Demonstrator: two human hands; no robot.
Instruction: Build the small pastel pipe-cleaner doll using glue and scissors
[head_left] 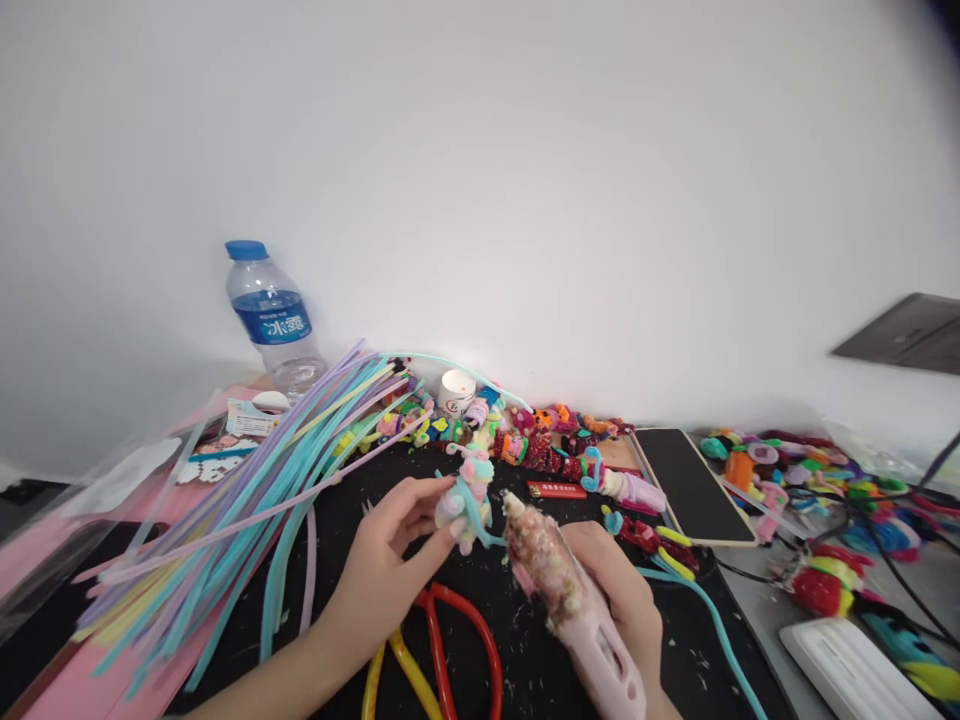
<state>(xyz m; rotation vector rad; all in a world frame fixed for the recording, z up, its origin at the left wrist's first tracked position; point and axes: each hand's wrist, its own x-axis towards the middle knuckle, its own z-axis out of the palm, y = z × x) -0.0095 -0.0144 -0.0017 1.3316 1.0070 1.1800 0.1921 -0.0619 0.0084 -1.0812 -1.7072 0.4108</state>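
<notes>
My left hand (pixel 386 565) pinches a small pastel pipe-cleaner figure (pixel 469 500) of pink, white and teal fuzz, held just above the black mat (pixel 480 610). My right hand (pixel 619 595) grips a pink hot glue gun (pixel 577 610) crusted with dried glue and fluff. Its nozzle points up and left, almost touching the figure. A teal pipe cleaner trails from the figure toward the gun.
A fan of pastel pipe cleaners (pixel 247 510) lies to the left. Red and yellow scissors (pixel 442 650) sit under my wrists. Behind stand a water bottle (pixel 274 320), a lit candle (pixel 457 388), a row of finished figures (pixel 540 440), a dark phone (pixel 690 485) and cables at right.
</notes>
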